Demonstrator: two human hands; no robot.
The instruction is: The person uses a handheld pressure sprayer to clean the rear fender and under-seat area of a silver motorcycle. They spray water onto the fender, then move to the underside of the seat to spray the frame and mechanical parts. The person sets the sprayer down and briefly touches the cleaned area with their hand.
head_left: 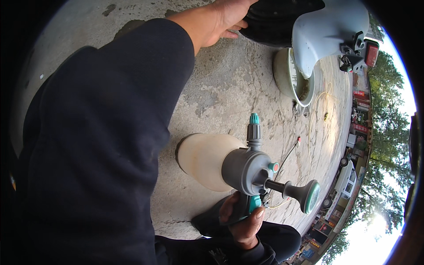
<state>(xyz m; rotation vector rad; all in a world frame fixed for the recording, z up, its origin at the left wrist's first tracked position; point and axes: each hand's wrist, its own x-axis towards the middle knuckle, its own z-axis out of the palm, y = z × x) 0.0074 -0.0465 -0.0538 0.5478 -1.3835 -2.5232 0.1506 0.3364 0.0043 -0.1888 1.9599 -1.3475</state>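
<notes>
- Grip, right hand (245,227): wrapped round the handle of sprayer (205,163), thumb beside teal trigger (255,202).
- Step, apparently: sprayer held ready; next move would call for a steadily aimed nozzle (253,130).
- Left hand (219,22), well apart from grip: at black shell (276,22); cannot tell whether grasping.
- Basin (283,73): beyond nozzle from grip.
</notes>
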